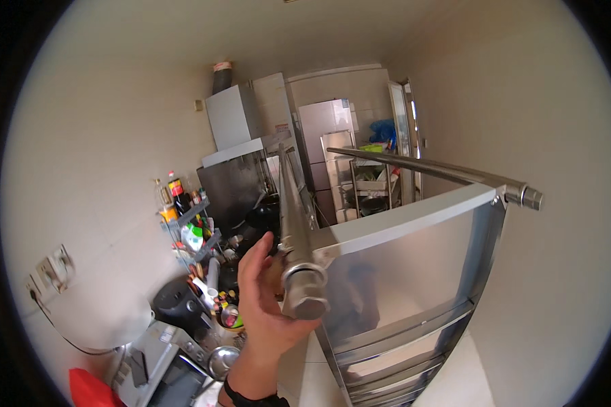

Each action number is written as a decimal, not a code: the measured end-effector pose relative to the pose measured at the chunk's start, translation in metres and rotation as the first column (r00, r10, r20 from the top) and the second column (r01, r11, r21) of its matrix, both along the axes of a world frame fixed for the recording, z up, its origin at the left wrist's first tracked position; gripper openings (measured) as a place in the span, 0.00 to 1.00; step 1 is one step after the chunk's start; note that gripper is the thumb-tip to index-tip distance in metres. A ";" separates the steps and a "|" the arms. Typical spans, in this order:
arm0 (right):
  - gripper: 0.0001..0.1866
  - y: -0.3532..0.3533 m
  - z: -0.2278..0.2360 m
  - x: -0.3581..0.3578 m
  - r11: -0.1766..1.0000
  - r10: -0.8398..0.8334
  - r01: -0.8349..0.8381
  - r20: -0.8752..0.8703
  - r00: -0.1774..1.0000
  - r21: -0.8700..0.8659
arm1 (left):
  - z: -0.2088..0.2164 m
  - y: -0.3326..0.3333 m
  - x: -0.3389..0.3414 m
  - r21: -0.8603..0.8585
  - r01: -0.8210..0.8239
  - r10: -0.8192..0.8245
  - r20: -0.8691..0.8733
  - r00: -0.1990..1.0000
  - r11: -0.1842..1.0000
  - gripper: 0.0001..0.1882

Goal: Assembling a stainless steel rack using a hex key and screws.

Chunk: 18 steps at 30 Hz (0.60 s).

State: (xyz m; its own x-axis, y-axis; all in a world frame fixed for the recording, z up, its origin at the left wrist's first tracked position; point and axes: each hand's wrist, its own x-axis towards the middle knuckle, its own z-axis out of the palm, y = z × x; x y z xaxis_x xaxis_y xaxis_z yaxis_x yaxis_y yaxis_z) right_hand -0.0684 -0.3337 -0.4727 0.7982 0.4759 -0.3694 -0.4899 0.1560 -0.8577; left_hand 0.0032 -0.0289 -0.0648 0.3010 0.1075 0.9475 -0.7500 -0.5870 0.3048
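A stainless steel shelf rack (414,332) stands right in front of me, with several flat shelves below its light-coloured top edge. Two long round metal posts run away from me along its sides, each ending near me in a hexagonal cap. My left hand (268,308) wraps the near end of the left post (296,234), thumb under the cap and fingers up its left side. A dark band (254,399) circles that wrist. The right post (448,173) is untouched by any visible hand. My right hand is out of view.
At left, a microwave-like appliance (149,366) carries a phone (139,367), near a metal bowl (223,363) and a black appliance (176,302). Bottles crowd a corner rack (190,220). Beyond are a range hood (234,122), fridge (319,132) and shelf trolley (370,184). A wall stands close right.
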 end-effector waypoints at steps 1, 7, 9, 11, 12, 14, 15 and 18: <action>0.11 0.004 0.018 0.002 0.982 0.029 0.006 0.183 0.983 -0.187 | 0.003 0.006 -0.003 0.032 0.136 -0.137 0.032 0.990 0.990 0.51; 0.10 -0.001 0.168 0.017 0.891 -0.116 0.312 0.497 0.860 -0.331 | 0.030 0.065 0.027 0.326 0.436 -0.490 0.103 0.865 0.839 0.36; 0.06 -0.016 0.204 0.019 0.879 -0.179 0.405 0.614 0.769 -0.251 | 0.048 0.074 0.046 0.406 0.479 -0.546 0.061 0.836 0.778 0.34; 0.07 -0.014 0.266 0.011 0.875 -0.136 0.445 0.784 0.606 -0.193 | 0.062 0.080 0.058 0.528 0.492 -0.573 -0.013 0.819 0.692 0.31; 0.06 -0.012 0.296 0.001 0.821 -0.133 0.511 0.785 0.605 -0.254 | 0.066 0.079 0.061 0.522 0.525 -0.610 -0.012 0.792 0.672 0.31; 0.05 0.015 0.365 -0.012 0.783 -0.150 0.607 0.906 0.395 -0.135 | 0.077 0.082 0.064 0.638 0.477 -0.575 -0.064 0.816 0.605 0.30; 0.04 0.029 0.396 -0.011 0.791 -0.044 0.601 0.967 0.250 -0.119 | 0.077 0.087 0.063 0.648 0.468 -0.564 -0.072 0.823 0.601 0.28; 0.04 0.093 0.487 -0.019 0.724 0.312 0.679 0.936 -0.165 -0.121 | 0.073 0.094 0.088 0.686 0.458 -0.606 -0.030 0.795 0.566 0.30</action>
